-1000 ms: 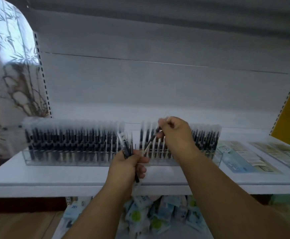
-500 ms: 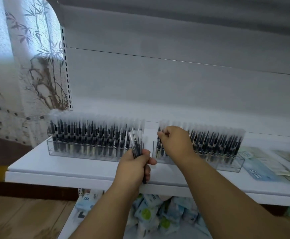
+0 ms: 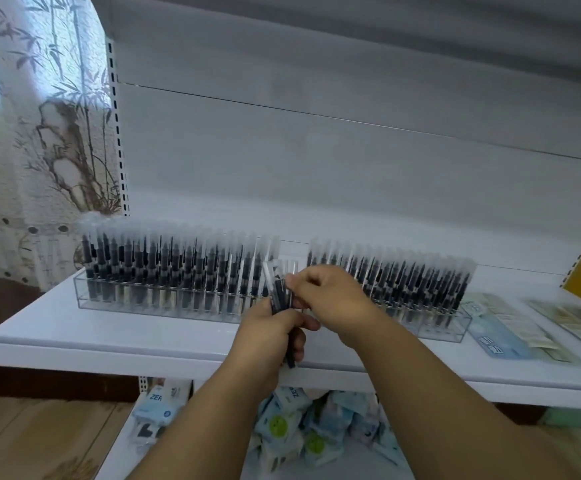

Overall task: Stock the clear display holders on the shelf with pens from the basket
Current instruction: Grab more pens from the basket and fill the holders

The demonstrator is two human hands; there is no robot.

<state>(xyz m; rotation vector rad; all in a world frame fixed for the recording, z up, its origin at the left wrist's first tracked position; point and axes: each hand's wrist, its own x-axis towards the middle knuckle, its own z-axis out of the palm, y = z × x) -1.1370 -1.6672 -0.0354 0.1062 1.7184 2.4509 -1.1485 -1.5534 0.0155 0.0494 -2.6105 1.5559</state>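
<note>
Two hands, left [image 3: 268, 327] gripping a pen bundle [image 3: 279, 292], right [image 3: 327, 292] pinching it, before two holders [image 3: 164, 306].

Shop: stocked pens [image 3: 178, 268], shelf [image 3: 109, 344]

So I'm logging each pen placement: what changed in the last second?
The right hand left the right clear display holder, where it was setting in a pen, and came back to the bundle of dark clear-capped pens, pinching one at the top. The left hand still grips that bundle. Both holders stayed put on the white shelf.
</note>
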